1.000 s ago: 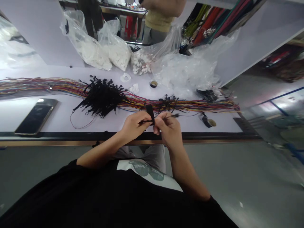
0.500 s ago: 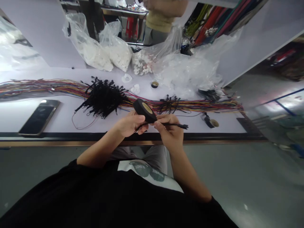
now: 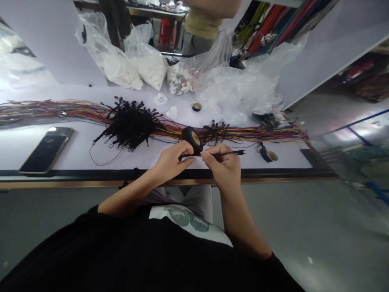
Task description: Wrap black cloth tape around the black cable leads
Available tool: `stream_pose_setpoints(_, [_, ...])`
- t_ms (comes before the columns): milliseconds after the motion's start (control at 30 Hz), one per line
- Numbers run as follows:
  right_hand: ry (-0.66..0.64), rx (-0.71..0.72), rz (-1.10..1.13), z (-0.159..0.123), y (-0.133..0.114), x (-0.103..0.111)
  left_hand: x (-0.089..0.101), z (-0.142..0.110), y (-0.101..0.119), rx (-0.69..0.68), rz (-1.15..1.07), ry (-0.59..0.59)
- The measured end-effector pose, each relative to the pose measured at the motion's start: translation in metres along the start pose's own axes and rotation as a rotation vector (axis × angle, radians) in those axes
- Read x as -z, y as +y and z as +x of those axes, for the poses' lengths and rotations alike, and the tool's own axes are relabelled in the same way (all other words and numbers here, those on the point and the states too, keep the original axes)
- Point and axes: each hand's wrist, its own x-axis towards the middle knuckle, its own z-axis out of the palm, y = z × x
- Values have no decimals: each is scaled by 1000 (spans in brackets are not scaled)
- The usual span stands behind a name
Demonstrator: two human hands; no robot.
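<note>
My left hand point(image 3: 174, 161) is curled, its fingers against a roll of black tape point(image 3: 192, 139) that stands on edge above the table. Between its thumb and forefinger a dark strand shows in part. With thumb and forefinger pinched, my right hand point(image 3: 225, 164) grips a thin black cable point(image 3: 228, 153), whose connector end sticks out to the right. The roll's lower edge meets the cable between the two hands. Behind them a bundle of coloured wires point(image 3: 173, 130) runs along the table, with a heap of black connector ends point(image 3: 130, 123) on its left part.
A phone point(image 3: 47, 150) lies at left. A small tape roll point(image 3: 196, 107) and another tape roll point(image 3: 270, 155) rest on the table. Plastic bags of white parts point(image 3: 152, 73) line the back, beside a large clear bag point(image 3: 240, 89). A person point(image 3: 202, 28) is beyond the partition.
The tape roll has swung to the right and more upright. My left thumb has come off its face and dropped lower. My right hand has shifted slightly right with the cable.
</note>
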Motion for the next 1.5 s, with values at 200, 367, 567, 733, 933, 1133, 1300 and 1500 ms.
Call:
stream_pose_setpoints(200, [-116, -88, -7, -5, 0, -7, -14, 3, 2, -48, 56, 149])
stream_pose_setpoints(367, [67, 129, -204, -4, 8, -8, -23, -1, -5, 139, -363, 227])
stream_pose_setpoints(567, [-48, 211, -46, -4, 13, -7, -5, 5, -19, 382, -930, -176])
stream_pose_setpoints(733, [-156, 150, 74, -3, 13, -5, 4, 10, -23, 404, -978, -335])
stream_pose_setpoints(933, [5, -23, 31, 0, 13, -4, 1, -7, -4, 83, -407, 40])
stream_pose_setpoints(1133, [54, 58, -182, 2, 6, -2, 6, -16, -4, -203, 127, -174])
stream_pose_setpoints(1300, [-67, 157, -111, 3, 2, -3, -1, -3, -14, -80, 149, 44])
stream_pose_setpoints(1500, [-64, 28, 0, 3, 5, -4, -6, -2, -8, 61, 83, 8])
